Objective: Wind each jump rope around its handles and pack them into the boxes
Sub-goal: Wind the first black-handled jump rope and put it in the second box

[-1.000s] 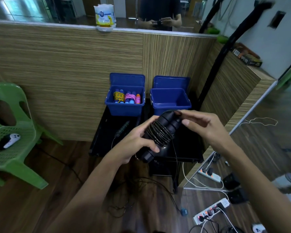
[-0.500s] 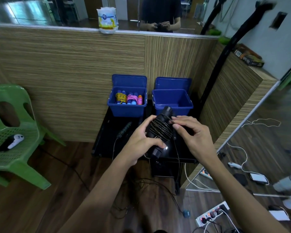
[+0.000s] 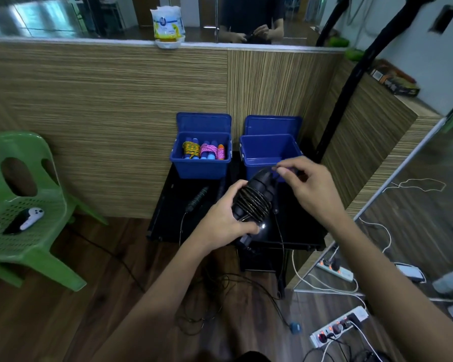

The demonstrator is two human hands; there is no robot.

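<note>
Closest to the camera, low in the frame, a white power strip [image 3: 338, 327] with lit switches sat on the wood floor at the lower right, with thin dark cord looped loosely across the floor near bottom center.

Just above that, mid-frame, the left hand [image 3: 228, 218] was wrapped around the black jump rope handles [image 3: 254, 202], fingers curled round the bundle with the thumb across the lower end. The rope was already coiled in tight turns around the middle of the handles. The right hand [image 3: 309, 186] was right beside the top of the bundle, thumb and forefinger pinched on what looked like the rope, other fingers loosely curled. A loose length of the black rope [image 3: 279, 231] hung down from there toward the floor.

Under the hands was a low black table [image 3: 168, 205], and a second black jump rope [image 3: 198, 198] lay on it left of center, still unwound.

Further back on the table, two blue boxes stood side by side against the wood-panel wall, lids up. The left box [image 3: 200, 168] held wound ropes in yellow, pink and orange. The right box [image 3: 270, 152] looked bare inside, and the held bundle was just in front of it.

Far left, a green plastic chair [image 3: 24, 205] had a white controller [image 3: 32, 218] on its seat.
</note>
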